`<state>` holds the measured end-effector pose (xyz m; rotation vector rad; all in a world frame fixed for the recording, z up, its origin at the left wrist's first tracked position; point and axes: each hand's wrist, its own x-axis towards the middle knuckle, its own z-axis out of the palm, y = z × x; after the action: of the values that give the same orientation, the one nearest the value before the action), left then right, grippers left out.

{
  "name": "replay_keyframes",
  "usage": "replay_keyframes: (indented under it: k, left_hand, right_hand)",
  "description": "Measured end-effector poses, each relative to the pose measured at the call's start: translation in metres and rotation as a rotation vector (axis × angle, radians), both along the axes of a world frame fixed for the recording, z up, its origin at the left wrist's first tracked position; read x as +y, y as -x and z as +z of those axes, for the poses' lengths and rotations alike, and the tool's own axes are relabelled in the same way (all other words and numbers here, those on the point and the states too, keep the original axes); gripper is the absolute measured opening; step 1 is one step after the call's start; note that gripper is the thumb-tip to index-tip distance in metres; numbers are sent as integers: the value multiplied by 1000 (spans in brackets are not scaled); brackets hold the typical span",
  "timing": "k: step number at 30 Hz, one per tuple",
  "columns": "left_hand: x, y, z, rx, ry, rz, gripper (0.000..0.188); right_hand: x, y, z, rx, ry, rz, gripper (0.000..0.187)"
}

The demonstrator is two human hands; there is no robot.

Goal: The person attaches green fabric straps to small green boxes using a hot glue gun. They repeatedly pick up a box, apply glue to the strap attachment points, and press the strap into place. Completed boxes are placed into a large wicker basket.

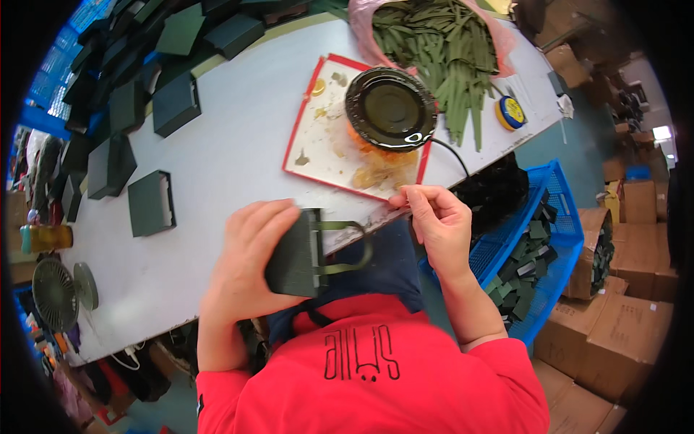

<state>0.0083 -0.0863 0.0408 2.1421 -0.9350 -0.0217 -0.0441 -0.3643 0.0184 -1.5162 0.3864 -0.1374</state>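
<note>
Left hand (249, 260) grips your dark green box (295, 254) w/ ribbon handle (347, 246). Right hand (437, 224) pinched shut at counter (217, 159) edge, maybe on sth small.

Left hand (249, 253) grips dark box (295, 257); right hand (437, 224) pinches strap loop (354, 246).

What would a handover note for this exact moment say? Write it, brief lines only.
Left hand: grips a dark green box with an olive ribbon loop on its side.
Right hand: fingertips pinched at the edge of the red-rimmed glue mat; what they hold is too small to tell.
Done: finished boxes lie on the table's left.
Left: ribbon strips piled behind the round black pot.
</note>
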Motion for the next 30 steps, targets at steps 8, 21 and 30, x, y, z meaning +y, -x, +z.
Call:
replay_keyframes:
  k: [8, 21, 30]
  left_hand:
    - [31, 4, -5, -32, -6, 99, 100]
    - [-1, 3, 11, -109, -70, -101, 84]
    - [-6, 4, 13, -125, -113, -137, 80]
  right_hand:
    - [-22, -1, 5, -31, 64, -33, 10]
    - [52, -7, 27, 36, 370, 463, 17]
    - [50, -5, 24, 28, 299, 482, 10]
